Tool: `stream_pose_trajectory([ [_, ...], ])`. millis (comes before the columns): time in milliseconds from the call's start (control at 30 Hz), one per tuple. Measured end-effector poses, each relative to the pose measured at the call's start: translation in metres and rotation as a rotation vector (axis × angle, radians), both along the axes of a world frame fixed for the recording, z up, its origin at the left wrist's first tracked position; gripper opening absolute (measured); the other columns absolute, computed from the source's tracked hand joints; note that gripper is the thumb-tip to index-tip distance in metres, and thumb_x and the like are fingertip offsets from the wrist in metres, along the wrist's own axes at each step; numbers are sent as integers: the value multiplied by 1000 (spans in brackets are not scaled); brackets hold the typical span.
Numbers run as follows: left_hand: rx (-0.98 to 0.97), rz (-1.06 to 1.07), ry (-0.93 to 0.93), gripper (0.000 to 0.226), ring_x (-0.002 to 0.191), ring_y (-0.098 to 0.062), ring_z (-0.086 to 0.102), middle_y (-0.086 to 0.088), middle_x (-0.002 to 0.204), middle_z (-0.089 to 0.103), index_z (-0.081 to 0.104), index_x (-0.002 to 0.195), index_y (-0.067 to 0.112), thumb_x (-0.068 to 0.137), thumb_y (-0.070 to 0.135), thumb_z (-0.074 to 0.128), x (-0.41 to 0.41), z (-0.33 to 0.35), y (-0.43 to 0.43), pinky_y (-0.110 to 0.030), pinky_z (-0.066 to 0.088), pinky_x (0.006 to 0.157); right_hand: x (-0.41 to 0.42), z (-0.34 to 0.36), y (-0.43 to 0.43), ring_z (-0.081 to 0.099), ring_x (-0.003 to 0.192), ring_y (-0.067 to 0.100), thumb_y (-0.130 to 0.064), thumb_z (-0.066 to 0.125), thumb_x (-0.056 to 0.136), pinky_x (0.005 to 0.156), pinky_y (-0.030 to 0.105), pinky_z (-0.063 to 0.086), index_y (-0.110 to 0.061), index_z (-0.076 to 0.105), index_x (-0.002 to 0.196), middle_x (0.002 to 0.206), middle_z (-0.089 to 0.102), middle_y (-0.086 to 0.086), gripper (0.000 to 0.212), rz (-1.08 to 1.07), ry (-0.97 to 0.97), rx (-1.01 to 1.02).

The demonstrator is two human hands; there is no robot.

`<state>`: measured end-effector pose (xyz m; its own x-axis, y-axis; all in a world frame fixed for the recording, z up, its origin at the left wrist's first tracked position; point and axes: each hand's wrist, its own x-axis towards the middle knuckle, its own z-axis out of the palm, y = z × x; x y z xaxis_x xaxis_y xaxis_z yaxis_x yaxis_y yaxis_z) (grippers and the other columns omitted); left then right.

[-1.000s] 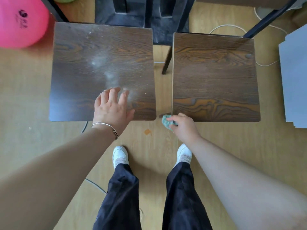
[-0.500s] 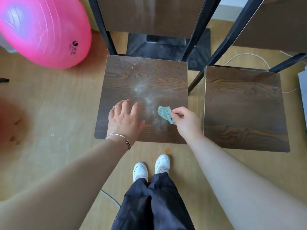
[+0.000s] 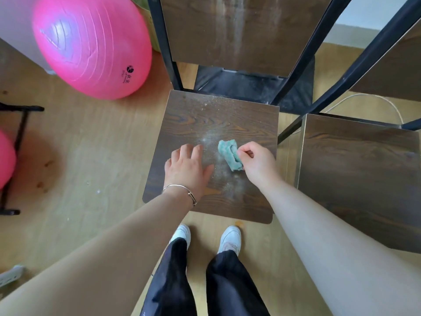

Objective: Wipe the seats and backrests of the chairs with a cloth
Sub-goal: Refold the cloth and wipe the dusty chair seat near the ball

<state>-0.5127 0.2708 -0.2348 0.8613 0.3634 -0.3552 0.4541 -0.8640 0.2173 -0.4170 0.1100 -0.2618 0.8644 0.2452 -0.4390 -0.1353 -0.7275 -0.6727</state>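
Dusty chair seat (image 3: 193, 119), glossy pink ball (image 3: 91, 44) beside it.
The right hand (image 3: 259, 165) has its grip pinched on the crumpled teal cloth (image 3: 229, 153) on the woodgrain seat; the left hand (image 3: 186, 168) lies flat beside pale specks, perhaps dust.

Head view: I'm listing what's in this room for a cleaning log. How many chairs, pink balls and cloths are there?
Chairs: 2, the dusty chair and the right chair
Pink balls: 2, the big ball and the ball at the left edge
Cloths: 1, the teal cloth
Total: 5
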Motion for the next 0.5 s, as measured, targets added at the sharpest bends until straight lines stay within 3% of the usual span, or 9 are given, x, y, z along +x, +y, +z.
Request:
stream_pose_trajectory([
  [100, -55, -23, 16, 57, 124, -27, 39, -2, 138, 41, 32, 144, 25, 96, 55, 41, 11, -6, -3, -42, 32, 102, 2, -4, 5, 65, 87, 13, -28, 58, 96, 81, 39, 57, -34, 64, 89, 91, 66, -15, 11, -79, 39, 69],
  [233, -125, -39, 15, 51, 121, -25, 44, 1, 132, 50, 39, 139, 27, 95, 53, 43, 25, -15, -2, -42, 35, 100, 3, -5, 14, 68, 81, 13, -24, 61, 94, 79, 43, 59, -37, 63, 79, 89, 69, -13, 20, -187, 75, 172],
  [367, -326, 187, -32, 45, 113, -20, 54, 5, 119, 59, 48, 131, 28, 92, 50, 50, 37, -24, 10, -43, 42, 98, 3, -7, 20, 66, 85, 10, -23, 64, 92, 85, 43, 57, -31, 71, 86, 87, 70, -13, 12, -162, 92, 212],
  [500, -582, 428, -22, 44, 99, -15, 60, 8, 106, 62, 52, 132, 26, 93, 46, 54, 51, -29, 24, -31, 48, 90, 1, -10, 23, 66, 86, 8, -26, 67, 90, 86, 41, 56, -32, 74, 89, 87, 71, -15, 10, -44, 129, 232],
])
